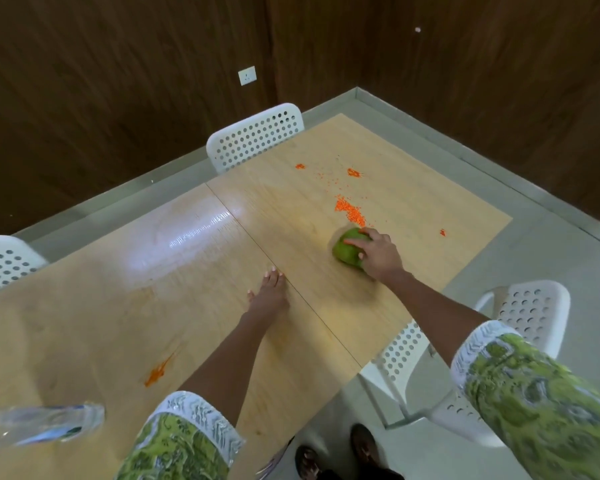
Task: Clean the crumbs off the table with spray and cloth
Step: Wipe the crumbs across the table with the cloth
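**Soft cloth, loose crumbs**

The green cloth (347, 249) looks light and limp — best held bunched from above, as the right hand (378, 252) grips it now, just short of the orange crumbs (350, 211) on the desk (222, 271). The left hand (269, 294) rests flat, fingers straight, its grip holding nothing.

The cloth (347, 249) is green. The crumbs (350, 211) near the table's far right corner are bright orange, as is a smear (158, 370) by its near edge. The table (118, 289) is pale wood-grain. The sleeves (534, 393) carry a green-and-white print. The chairs (255, 136) are white, dotted with holes. The wall (118, 81) is dark brown wood-grain.
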